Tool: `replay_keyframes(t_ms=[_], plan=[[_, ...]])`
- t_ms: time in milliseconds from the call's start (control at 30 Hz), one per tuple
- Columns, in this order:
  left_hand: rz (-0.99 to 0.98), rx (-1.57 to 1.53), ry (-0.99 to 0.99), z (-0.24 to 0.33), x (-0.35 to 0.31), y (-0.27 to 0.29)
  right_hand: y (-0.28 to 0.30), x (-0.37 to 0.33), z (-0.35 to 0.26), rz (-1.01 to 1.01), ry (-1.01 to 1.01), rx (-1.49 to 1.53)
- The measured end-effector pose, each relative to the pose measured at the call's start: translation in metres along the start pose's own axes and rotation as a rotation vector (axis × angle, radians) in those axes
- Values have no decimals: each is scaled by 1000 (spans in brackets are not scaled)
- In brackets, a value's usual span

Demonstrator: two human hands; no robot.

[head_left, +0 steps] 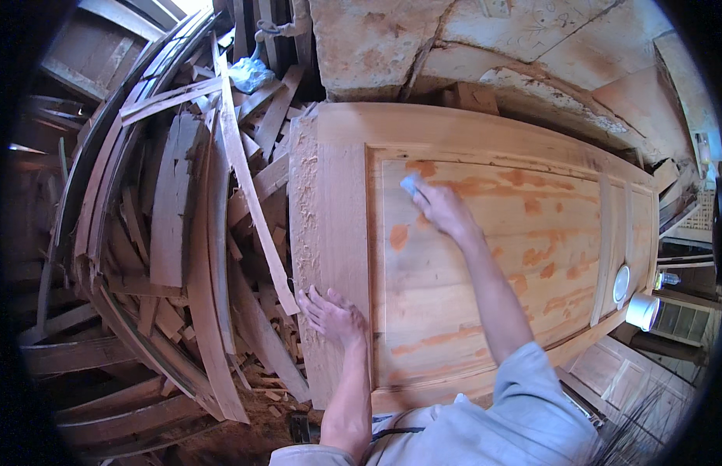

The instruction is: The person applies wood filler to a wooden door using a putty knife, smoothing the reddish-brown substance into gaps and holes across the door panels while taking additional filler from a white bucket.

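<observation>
A wooden panel door (485, 256) lies flat in front of me, its recessed panel marked with orange filler patches. My right hand (442, 210) reaches across the panel and presses a small pale blue pad (410, 184) against the wood near the panel's upper left corner. My left hand (334, 317) rests flat, fingers spread, on the door's rough left stile close to its edge. Both forearms come in from the bottom, the right one in a light grey sleeve.
A heap of wood offcuts and curved slats (182, 233) lies left of the door. A white round lid (621, 283) sits on the door's right end, a white tub (642, 311) beside it. Stone slabs (454, 46) stand behind.
</observation>
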State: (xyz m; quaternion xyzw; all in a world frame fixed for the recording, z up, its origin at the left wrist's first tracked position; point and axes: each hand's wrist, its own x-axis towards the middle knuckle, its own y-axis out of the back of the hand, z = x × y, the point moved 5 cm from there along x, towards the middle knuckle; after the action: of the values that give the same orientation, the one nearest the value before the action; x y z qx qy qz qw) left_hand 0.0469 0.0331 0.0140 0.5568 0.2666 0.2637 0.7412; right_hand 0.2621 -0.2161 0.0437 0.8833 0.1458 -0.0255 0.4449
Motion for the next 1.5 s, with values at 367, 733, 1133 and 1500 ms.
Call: replay_keyframes(t_ms=[367,733,1133,1500], plan=[[6,-10,2,-4,-2,-3,27,63,1,-408,155,-572],[-30,-48,32,3,-1,-3,69,16,104,-545,-25,-785],[53,66,-49,0,-1,-1,-47,14,16,427,-350,15],[79,41,-47,-2,0,-1,-46,-11,-2,197,-489,7]])
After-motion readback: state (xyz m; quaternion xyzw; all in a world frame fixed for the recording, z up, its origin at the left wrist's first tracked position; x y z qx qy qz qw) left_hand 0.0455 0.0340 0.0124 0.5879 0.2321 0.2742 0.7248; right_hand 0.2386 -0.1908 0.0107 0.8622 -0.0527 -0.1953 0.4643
